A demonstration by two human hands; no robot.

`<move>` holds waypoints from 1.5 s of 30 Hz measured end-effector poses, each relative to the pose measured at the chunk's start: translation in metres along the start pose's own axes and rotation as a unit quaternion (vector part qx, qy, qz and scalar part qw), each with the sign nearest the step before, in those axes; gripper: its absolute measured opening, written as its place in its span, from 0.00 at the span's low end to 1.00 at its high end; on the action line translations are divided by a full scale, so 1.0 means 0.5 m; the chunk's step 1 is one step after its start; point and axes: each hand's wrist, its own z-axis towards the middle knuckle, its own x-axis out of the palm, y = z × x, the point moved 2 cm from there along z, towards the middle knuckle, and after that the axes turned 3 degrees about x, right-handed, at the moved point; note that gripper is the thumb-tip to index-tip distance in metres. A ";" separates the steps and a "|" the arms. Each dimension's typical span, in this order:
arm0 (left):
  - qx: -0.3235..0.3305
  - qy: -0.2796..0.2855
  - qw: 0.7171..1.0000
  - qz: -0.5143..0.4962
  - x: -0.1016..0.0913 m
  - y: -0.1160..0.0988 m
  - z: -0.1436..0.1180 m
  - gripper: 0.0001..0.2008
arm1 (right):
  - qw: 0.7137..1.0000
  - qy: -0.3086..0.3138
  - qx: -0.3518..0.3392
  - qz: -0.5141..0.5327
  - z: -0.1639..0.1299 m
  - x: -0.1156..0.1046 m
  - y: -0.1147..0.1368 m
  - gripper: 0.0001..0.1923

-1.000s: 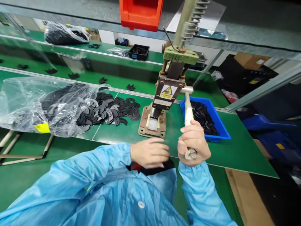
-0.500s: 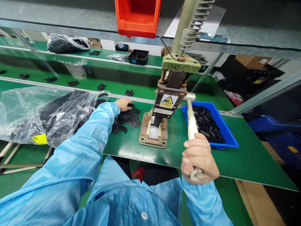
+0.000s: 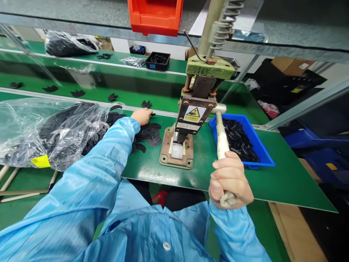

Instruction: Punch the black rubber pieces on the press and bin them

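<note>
A hand press (image 3: 191,120) with a yellow warning label stands on a rusty base plate (image 3: 176,158) in the middle of the green bench. My right hand (image 3: 228,180) grips the end of its long lever handle (image 3: 221,136), which slopes down toward me. My left hand (image 3: 141,115) reaches out over a pile of flat black crescent-shaped parts (image 3: 147,133) left of the press, fingers down on them. Whether it holds one is hidden. Both arms wear light blue sleeves.
A clear plastic bag (image 3: 40,131) full of black parts lies at the left. A blue bin (image 3: 261,147) with black parts sits right of the press. An orange bin (image 3: 155,16) hangs overhead. A conveyor belt (image 3: 89,91) behind carries scattered black pieces.
My left hand has gone from near my body out to the pile of black parts and shifted slightly further back. My right hand stays on the lever handle.
</note>
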 end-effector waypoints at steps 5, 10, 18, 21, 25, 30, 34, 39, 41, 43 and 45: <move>0.072 -0.102 0.992 -0.015 -0.055 -0.054 -0.085 0.22 | 0.999 -0.029 -0.036 0.014 0.003 0.008 -0.003 0.10; 0.090 -0.078 0.991 -0.062 -0.056 -0.116 -0.207 0.18 | 0.999 -0.039 -0.033 0.019 0.004 0.016 -0.003 0.09; 0.054 -0.043 0.973 -0.222 0.042 -0.218 -0.292 0.11 | 0.999 -0.038 -0.019 0.031 0.002 0.018 0.003 0.10; -0.009 -0.057 0.962 -0.268 0.051 -0.227 -0.288 0.12 | 0.999 -0.039 -0.016 0.029 0.002 0.019 0.003 0.11; -0.077 0.003 0.880 -0.468 0.042 -0.238 -0.262 0.12 | 0.998 -0.044 -0.023 0.024 0.003 0.021 0.000 0.11; -0.098 0.106 0.799 -0.584 0.034 -0.290 -0.216 0.16 | 0.997 -0.056 -0.038 0.033 0.006 0.024 -0.002 0.11; -0.129 0.146 0.792 -0.578 0.032 -0.317 -0.195 0.16 | 0.998 -0.048 -0.028 0.036 0.005 0.023 0.001 0.10; -0.157 0.163 0.817 -0.530 0.023 -0.328 -0.184 0.14 | 0.998 -0.052 -0.019 0.039 0.002 0.024 0.003 0.11; -0.167 0.170 0.825 -0.512 0.020 -0.332 -0.179 0.13 | 0.997 -0.057 -0.018 0.044 0.001 0.025 0.003 0.11; -0.172 0.179 0.827 -0.505 0.019 -0.336 -0.174 0.12 | 0.997 -0.063 -0.016 0.047 0.001 0.027 0.003 0.12; -0.182 0.188 0.823 -0.505 0.020 -0.338 -0.170 0.13 | 0.997 -0.064 -0.014 0.045 0.000 0.027 0.004 0.12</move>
